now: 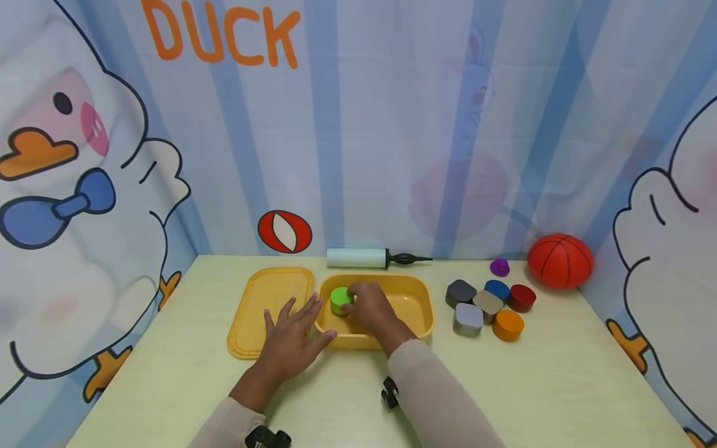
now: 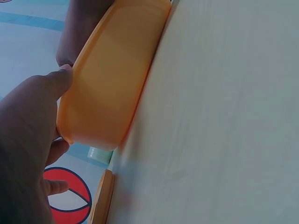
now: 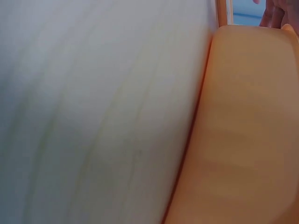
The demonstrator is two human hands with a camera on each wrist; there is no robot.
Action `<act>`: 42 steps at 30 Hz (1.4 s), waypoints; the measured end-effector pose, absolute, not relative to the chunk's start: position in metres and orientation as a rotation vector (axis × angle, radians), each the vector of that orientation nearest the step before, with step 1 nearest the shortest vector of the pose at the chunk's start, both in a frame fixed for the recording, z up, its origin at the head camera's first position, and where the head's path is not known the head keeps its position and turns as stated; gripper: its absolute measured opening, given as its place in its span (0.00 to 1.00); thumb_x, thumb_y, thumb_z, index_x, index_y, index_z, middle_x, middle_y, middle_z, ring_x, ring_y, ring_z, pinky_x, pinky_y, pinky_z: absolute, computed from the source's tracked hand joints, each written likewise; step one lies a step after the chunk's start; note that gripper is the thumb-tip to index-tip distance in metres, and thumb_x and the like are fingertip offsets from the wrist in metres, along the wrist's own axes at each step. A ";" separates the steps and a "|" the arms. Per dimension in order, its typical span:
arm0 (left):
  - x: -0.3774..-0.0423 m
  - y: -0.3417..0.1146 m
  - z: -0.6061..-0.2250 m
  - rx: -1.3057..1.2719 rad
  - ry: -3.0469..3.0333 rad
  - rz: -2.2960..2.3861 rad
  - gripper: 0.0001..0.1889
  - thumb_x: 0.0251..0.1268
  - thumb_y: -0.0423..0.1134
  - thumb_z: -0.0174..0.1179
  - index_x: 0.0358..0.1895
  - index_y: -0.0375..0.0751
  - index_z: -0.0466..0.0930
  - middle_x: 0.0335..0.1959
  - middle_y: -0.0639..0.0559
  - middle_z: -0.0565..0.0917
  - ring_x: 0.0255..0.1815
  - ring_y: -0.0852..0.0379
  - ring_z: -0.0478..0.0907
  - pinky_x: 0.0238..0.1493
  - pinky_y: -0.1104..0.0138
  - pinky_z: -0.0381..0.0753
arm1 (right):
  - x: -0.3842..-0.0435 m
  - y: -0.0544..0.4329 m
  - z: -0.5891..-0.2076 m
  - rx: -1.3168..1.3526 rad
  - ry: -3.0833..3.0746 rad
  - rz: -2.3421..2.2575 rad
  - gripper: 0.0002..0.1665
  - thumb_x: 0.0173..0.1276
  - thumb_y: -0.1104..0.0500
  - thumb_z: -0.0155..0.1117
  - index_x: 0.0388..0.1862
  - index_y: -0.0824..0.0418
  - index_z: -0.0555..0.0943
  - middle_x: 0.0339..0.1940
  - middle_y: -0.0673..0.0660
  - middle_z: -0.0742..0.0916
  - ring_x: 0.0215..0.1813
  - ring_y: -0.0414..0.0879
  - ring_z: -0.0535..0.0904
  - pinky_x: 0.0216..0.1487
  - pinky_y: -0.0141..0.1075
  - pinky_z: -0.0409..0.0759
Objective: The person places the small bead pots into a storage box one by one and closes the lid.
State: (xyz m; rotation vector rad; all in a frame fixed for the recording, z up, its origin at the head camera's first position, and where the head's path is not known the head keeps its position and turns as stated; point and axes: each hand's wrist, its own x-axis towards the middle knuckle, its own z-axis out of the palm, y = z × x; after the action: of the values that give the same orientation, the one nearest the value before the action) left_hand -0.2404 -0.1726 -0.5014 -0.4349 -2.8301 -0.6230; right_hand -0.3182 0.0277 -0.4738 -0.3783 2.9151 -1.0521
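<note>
A yellow rectangular container (image 1: 417,338) stands on the table with its inside facing up. Inside it, toward the left end, is a bright green round block (image 1: 339,300). My right hand (image 1: 374,309) reaches over the front rim and pinches the green block at its right side; the right wrist view hides those fingertips behind the container wall (image 3: 247,121). Spread at the container's left front corner is my left hand (image 1: 292,345), its thumb touching the rim, as the left wrist view also shows. Partly under the left hand's fingers in the head view lies a flat yellow lid (image 1: 249,317).
Right of the container sit several blocks, among them an orange one (image 1: 508,325), a grey one (image 1: 468,320) and a dark red one (image 1: 521,298). Behind them are a small purple piece (image 1: 500,267) and a red ball (image 1: 560,261). A hand pump (image 1: 357,257) lies along the back edge.
</note>
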 end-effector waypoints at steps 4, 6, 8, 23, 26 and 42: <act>-0.239 -0.172 -0.501 -0.432 -2.825 -0.625 0.43 0.77 0.70 0.57 0.85 0.50 0.67 0.87 0.54 0.67 0.89 0.29 0.58 0.77 0.14 0.39 | -0.319 0.028 -0.475 -0.409 2.914 -1.054 0.21 0.72 0.60 0.78 0.60 0.67 0.89 0.60 0.62 0.92 0.56 0.53 0.88 0.67 0.50 0.87; -0.239 -0.172 -0.501 -0.432 -2.825 -0.636 0.43 0.77 0.70 0.58 0.85 0.50 0.67 0.87 0.54 0.67 0.89 0.29 0.58 0.77 0.14 0.39 | -0.318 0.029 -0.475 -0.430 2.912 -1.065 0.19 0.72 0.62 0.78 0.59 0.68 0.89 0.58 0.62 0.93 0.53 0.53 0.88 0.64 0.49 0.89; -0.238 -0.172 -0.501 -0.433 -2.824 -0.649 0.43 0.77 0.70 0.58 0.85 0.50 0.67 0.87 0.54 0.67 0.89 0.29 0.57 0.77 0.14 0.39 | -0.318 0.030 -0.475 -0.444 2.902 -1.087 0.18 0.72 0.64 0.78 0.58 0.68 0.90 0.57 0.62 0.93 0.51 0.52 0.88 0.60 0.48 0.90; -0.239 -0.171 -0.504 -0.424 -2.832 -0.610 0.43 0.77 0.71 0.57 0.86 0.52 0.67 0.87 0.54 0.67 0.89 0.29 0.58 0.77 0.14 0.42 | -0.306 0.057 -0.456 -0.449 2.806 -1.248 0.25 0.73 0.64 0.77 0.67 0.66 0.86 0.65 0.64 0.90 0.55 0.58 0.93 0.53 0.48 0.93; -0.239 -0.171 -0.503 -0.428 -2.832 -0.607 0.43 0.77 0.71 0.57 0.86 0.52 0.67 0.87 0.54 0.67 0.89 0.29 0.58 0.77 0.14 0.42 | -0.301 0.066 -0.450 -0.425 2.810 -1.310 0.25 0.74 0.60 0.76 0.68 0.64 0.86 0.66 0.63 0.90 0.57 0.58 0.92 0.56 0.50 0.92; -0.238 -0.171 -0.500 -0.449 -2.795 -0.629 0.41 0.77 0.67 0.60 0.85 0.49 0.69 0.85 0.50 0.71 0.87 0.28 0.61 0.76 0.14 0.45 | -0.287 0.145 -0.444 -0.485 3.020 -1.505 0.23 0.78 0.57 0.73 0.67 0.66 0.86 0.67 0.67 0.89 0.71 0.66 0.84 0.75 0.63 0.80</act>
State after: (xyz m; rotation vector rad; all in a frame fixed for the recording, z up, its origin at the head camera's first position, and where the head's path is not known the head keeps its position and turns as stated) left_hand -0.2380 -0.1712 -0.5000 -0.4492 -2.7946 -0.6291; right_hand -0.2869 0.1447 -0.4445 -0.4847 3.0203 -1.5053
